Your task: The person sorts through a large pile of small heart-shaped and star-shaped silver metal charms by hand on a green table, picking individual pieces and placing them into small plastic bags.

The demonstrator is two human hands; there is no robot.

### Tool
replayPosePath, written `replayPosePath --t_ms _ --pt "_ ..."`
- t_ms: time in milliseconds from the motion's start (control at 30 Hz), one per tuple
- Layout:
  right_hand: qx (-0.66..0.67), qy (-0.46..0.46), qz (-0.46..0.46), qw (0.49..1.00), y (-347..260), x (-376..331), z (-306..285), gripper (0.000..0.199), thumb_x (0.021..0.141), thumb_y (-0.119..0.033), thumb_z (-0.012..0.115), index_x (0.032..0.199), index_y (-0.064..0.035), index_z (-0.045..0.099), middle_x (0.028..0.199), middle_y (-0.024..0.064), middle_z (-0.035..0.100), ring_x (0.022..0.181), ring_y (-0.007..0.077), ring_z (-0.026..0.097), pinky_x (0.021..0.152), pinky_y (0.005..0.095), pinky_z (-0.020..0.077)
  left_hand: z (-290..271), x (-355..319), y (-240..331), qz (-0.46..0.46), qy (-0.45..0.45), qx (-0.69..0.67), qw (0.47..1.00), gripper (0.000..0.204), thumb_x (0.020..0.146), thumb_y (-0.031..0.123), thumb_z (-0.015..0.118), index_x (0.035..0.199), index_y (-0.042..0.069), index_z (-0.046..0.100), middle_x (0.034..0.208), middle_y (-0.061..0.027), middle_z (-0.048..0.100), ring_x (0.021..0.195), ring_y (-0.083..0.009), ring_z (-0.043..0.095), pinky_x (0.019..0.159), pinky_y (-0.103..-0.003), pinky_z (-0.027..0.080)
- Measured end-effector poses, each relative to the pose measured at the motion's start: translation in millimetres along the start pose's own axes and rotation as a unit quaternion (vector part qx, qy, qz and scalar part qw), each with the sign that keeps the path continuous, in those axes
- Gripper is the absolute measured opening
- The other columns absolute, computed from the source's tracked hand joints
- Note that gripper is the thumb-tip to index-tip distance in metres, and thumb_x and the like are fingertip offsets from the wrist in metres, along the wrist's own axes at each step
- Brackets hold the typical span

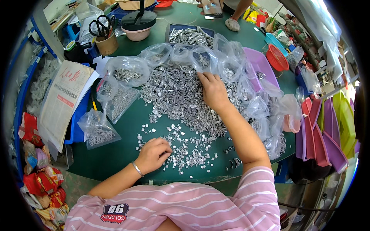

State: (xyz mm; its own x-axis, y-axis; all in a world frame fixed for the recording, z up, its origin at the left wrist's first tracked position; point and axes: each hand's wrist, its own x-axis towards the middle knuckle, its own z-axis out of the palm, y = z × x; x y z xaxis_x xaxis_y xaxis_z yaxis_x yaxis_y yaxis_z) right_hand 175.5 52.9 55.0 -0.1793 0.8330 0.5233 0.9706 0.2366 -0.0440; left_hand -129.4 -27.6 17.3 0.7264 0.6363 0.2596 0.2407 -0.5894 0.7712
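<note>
A wide pile of small silver-grey metal pieces [181, 96], many ring- or crescent-shaped, covers the middle of the green table. My left hand [153, 156], with a metal bangle at its wrist, rests by a looser scatter of small metal charms [190, 154], including hearts, stars and discs. Its fingers are curled together; anything between them is hidden. My right hand [214, 91] reaches across to the pile's far edge, its fingers stretched out and slightly apart. Their tips are beside a clear plastic bag [203, 57] with metal pieces in it. I see nothing held there.
More clear bags [129, 71] of pieces ring the pile. Behind it stands a dark tray [211, 32] of metal parts. A purple bin [262, 65] and red basket [276, 57] are right; a scissors holder [107, 44] and newspaper [63, 100] left. Another person's gloved hand [232, 24] is across the table.
</note>
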Motion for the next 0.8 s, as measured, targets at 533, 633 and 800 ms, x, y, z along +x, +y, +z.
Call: replayPosePath --t_ms 533,633,800 --pt "0.007 0.083 -0.003 0.997 2 42 -9 0.026 0.069 0.004 0.059 0.095 0.0008 0.062 0.106 0.014 0.061 0.096 0.0339 0.057 0.08 0.0419 0.0478 -2 0 0 -0.009 -0.011 0.007 1.0 0.008 0.075 0.005 0.069 0.082 0.007 0.066 0.089 -0.007 0.062 0.082 -0.0279 0.059 0.073 -0.037 0.047" --pt "0.019 0.047 0.046 0.998 14 72 0 0.023 0.071 0.004 0.059 0.093 0.0029 0.065 0.105 0.0206 0.064 0.097 0.0387 0.061 0.085 0.0442 0.0496 -1 -1 0 -0.015 -0.019 0.011 1.0 0.009 0.075 0.006 0.071 0.083 0.009 0.067 0.09 -0.0061 0.063 0.083 -0.0269 0.06 0.074 -0.037 0.047" --pt "-0.031 -0.278 0.196 0.94 25 131 7 0.023 0.076 -0.001 0.06 0.097 0.0032 0.07 0.106 0.0242 0.066 0.098 0.0387 0.065 0.086 0.0437 0.0524 0 -1 -1 -0.008 -0.014 0.012 1.0 0.008 0.075 0.008 0.071 0.083 0.009 0.068 0.089 -0.006 0.063 0.083 -0.0263 0.06 0.074 -0.036 0.046"
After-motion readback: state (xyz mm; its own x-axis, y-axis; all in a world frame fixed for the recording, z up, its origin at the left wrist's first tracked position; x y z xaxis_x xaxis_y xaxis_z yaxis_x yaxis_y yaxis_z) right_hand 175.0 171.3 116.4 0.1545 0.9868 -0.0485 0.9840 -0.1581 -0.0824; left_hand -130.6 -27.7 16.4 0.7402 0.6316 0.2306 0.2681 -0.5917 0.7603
